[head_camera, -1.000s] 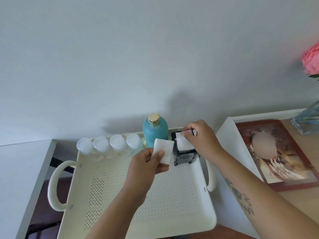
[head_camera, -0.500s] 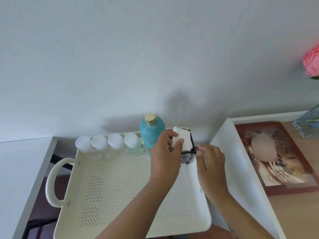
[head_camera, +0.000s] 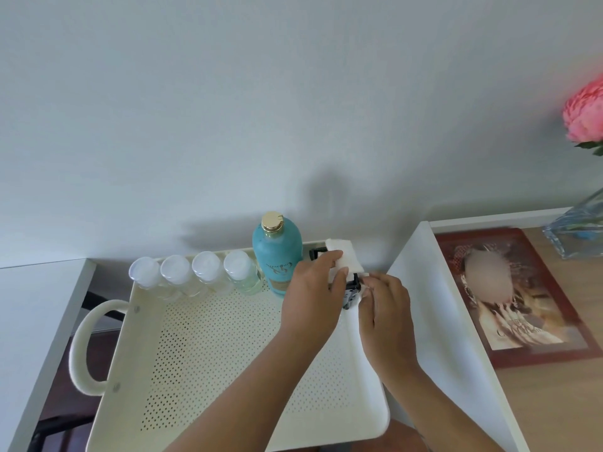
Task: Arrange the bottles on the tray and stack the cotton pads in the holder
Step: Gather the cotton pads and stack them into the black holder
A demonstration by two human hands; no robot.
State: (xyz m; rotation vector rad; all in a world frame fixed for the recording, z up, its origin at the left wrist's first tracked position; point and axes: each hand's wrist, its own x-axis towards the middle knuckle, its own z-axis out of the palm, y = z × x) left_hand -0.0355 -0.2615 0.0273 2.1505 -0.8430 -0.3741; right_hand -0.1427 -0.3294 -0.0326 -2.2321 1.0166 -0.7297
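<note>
— While the left hand (head_camera: 313,288) has a cotton pad (head_camera: 346,257) over the holder (head_camera: 352,289), what makes this step go well?

— Square the pad to the opening first. The holder is a narrow black box in the far right corner of the tray (head_camera: 121,337), just beside the teal bottle (head_camera: 277,256). A pad that goes in skewed would likely catch on a wall and fold. I'd lower it flat, release it only once it lies level, then press lightly with one fingertip.

— How is the pad held?

— Pinched by its near edge between thumb and fingers. Most of it sticks out beyond the hand, tilted above the holder's top. The hand hides the opening, so I cannot tell whether the pad touches anything inside.

— And the right hand (head_camera: 385,308)?

— It sits at the holder's right side, back up, fingers curled, fingertips at the near right corner. It reads as a steadying touch, though I cannot tell whether they pinch the wall or merely rest against it.

— The arms?

— The left forearm comes up across the tray, its wrist bent a little to the right. The right forearm runs along the tray's right rim.

— The bottles?

— Four small clear bottles (head_camera: 207,267) stand in a row along the far wall, with the teal one at their right end. I'd judge that part done.
</note>
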